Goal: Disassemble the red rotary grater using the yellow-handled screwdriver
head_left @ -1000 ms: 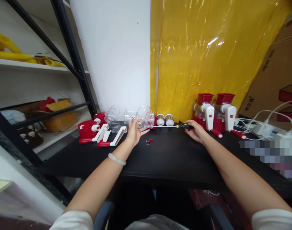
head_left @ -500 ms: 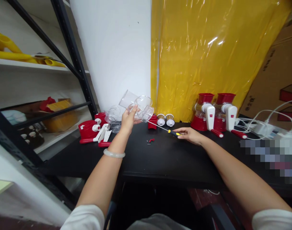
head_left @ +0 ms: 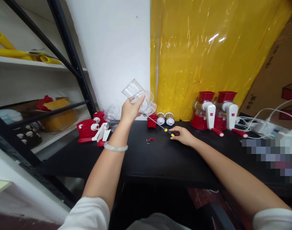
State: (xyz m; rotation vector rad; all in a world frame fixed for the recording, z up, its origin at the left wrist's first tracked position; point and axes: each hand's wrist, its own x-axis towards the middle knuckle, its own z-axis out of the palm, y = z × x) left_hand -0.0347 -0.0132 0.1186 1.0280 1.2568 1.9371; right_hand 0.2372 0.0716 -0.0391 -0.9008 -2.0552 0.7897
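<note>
My left hand (head_left: 131,110) is closed around a clear plastic housing (head_left: 133,88), holding it tilted above the table. Between the fingers of my right hand (head_left: 183,135) is the dark handle of a screwdriver (head_left: 170,132) with yellow bands. Its thin metal shaft points up and left to the underside of the housing; whether the tip touches a screw cannot be made out. On the table below lie a small red plastic piece (head_left: 151,139) and tiny metal bits (head_left: 148,143). A red block-shaped part (head_left: 151,122) stands behind the shaft, beside two drum graters (head_left: 169,119).
Two assembled red and white rotary graters (head_left: 202,111) stand at the back right, near white cables (head_left: 257,119). Red bases (head_left: 86,130) with white cranks and another clear housing (head_left: 111,112) are at the left. A black shelf frame (head_left: 71,54) rises beside the black table (head_left: 160,163).
The clear housing has turned more upright and shifted slightly right in my left hand. My right hand has moved a little left with the screwdriver, whose shaft is now steeper.
</note>
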